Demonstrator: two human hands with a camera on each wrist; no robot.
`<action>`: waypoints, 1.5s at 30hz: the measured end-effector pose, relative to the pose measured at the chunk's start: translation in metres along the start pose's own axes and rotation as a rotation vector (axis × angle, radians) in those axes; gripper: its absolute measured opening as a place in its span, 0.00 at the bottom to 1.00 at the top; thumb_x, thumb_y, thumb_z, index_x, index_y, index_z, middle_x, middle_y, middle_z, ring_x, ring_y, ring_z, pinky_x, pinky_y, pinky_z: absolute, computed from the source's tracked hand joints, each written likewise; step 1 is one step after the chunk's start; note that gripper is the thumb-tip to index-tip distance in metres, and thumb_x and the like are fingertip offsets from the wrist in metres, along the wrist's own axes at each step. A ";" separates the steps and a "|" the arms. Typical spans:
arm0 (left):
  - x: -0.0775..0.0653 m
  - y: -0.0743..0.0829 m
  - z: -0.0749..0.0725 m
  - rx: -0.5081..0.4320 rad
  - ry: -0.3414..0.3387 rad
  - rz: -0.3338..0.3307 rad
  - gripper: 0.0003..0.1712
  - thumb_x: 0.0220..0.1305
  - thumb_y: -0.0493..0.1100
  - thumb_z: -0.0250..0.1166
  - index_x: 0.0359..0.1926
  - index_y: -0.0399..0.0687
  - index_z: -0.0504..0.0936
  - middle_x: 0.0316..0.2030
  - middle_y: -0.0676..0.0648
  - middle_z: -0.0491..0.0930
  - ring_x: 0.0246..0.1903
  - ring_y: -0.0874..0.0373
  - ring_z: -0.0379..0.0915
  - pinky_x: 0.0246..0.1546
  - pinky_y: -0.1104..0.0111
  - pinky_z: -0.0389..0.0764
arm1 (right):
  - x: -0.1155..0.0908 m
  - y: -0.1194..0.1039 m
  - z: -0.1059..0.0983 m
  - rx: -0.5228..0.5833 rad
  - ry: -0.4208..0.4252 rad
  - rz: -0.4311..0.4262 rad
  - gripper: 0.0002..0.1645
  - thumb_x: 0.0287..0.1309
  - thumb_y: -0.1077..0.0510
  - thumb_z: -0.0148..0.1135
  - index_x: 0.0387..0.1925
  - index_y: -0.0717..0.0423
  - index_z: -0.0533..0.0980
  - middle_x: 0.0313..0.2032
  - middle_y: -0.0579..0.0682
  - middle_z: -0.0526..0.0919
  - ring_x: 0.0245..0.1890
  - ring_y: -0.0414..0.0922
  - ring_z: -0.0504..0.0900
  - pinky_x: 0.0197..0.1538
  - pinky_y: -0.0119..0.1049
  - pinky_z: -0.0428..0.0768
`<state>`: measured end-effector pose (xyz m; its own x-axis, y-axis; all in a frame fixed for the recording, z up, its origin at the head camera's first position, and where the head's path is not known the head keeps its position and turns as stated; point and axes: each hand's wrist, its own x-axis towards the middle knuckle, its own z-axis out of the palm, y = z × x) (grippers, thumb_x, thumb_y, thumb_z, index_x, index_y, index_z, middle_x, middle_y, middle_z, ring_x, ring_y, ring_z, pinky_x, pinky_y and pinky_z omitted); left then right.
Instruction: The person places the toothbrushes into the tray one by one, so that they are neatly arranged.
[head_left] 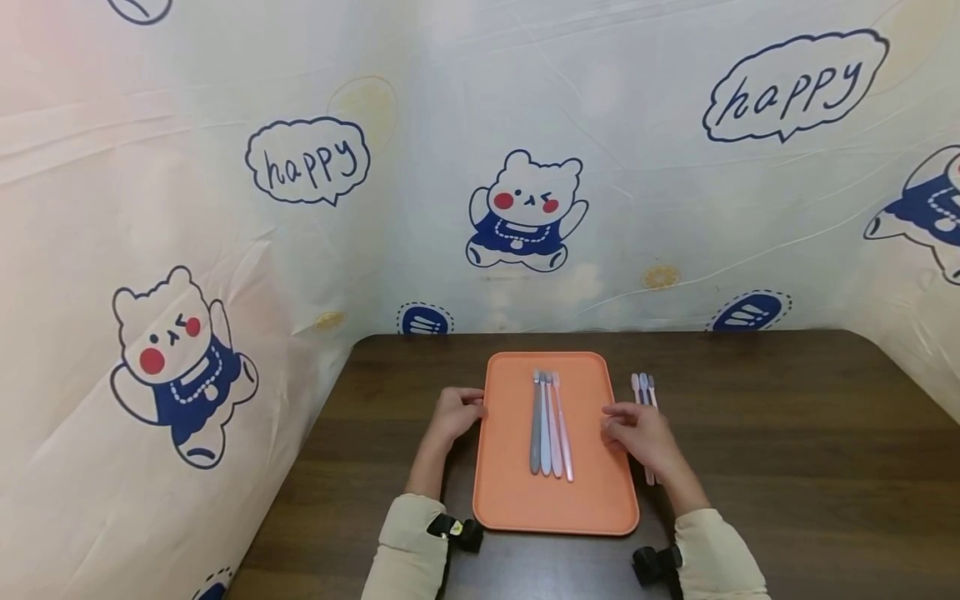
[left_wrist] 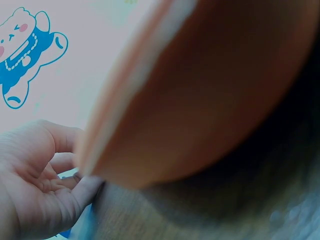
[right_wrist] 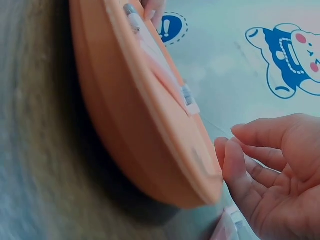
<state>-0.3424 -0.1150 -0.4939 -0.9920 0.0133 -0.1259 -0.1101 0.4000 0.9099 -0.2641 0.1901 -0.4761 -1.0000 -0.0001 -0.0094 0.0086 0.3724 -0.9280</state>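
An orange tray (head_left: 502, 500) lies on the table with several toothbrushes (head_left: 545, 433) side by side in it, grey, pale blue and pinkish. At its left rim my left hand (head_left: 454, 417) pinches the edge between thumb and fingers, as the left wrist view shows. Over the right rim, my right hand (head_left: 641, 433) has loosely bent fingers, with the thumb (right_wrist: 234, 162) against or very near the edge. More toothbrushes (head_left: 643, 383), three by their heads, lie on the table right of the tray, partly hidden under that hand.
The dark wooden table (head_left: 787, 433) extends on both sides of the tray. A pale curtain (head_left: 420, 208) printed with bears and words hangs behind it and along the sides. A black camera (head_left: 651, 565) sits at my right wrist and another (head_left: 468, 535) at my left.
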 end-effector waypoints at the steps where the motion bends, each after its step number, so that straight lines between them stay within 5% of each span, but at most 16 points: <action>1: 0.000 0.000 0.000 0.003 0.000 0.001 0.21 0.58 0.31 0.67 0.54 0.32 0.85 0.44 0.37 0.86 0.41 0.54 0.79 0.43 0.66 0.84 | -0.001 -0.001 -0.002 -0.014 0.003 0.025 0.20 0.63 0.66 0.61 0.54 0.75 0.77 0.40 0.65 0.87 0.31 0.42 0.85 0.36 0.34 0.87; 13: 0.000 -0.001 0.000 0.005 0.004 0.008 0.21 0.58 0.31 0.67 0.54 0.32 0.85 0.45 0.37 0.86 0.42 0.54 0.79 0.43 0.65 0.84 | -0.002 0.005 -0.028 -0.121 0.040 0.091 0.21 0.68 0.63 0.59 0.57 0.73 0.77 0.46 0.67 0.86 0.34 0.42 0.86 0.35 0.32 0.85; 33: 0.001 -0.002 0.001 0.005 0.004 -0.001 0.21 0.58 0.31 0.67 0.54 0.32 0.85 0.45 0.37 0.85 0.43 0.53 0.79 0.44 0.65 0.83 | -0.006 0.024 -0.064 -0.075 0.079 0.172 0.26 0.68 0.63 0.58 0.61 0.77 0.72 0.50 0.72 0.83 0.35 0.38 0.84 0.40 0.32 0.87; 45: 0.001 -0.001 0.002 0.011 0.006 0.001 0.21 0.58 0.31 0.67 0.54 0.31 0.84 0.45 0.36 0.85 0.44 0.52 0.79 0.45 0.64 0.84 | -0.006 0.029 -0.073 -0.146 0.042 0.246 0.29 0.62 0.62 0.66 0.60 0.78 0.72 0.40 0.62 0.88 0.31 0.37 0.82 0.35 0.30 0.85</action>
<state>-0.3434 -0.1140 -0.4957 -0.9924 0.0088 -0.1226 -0.1083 0.4100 0.9056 -0.2576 0.2692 -0.4760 -0.9672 0.1441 -0.2094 0.2535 0.4865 -0.8361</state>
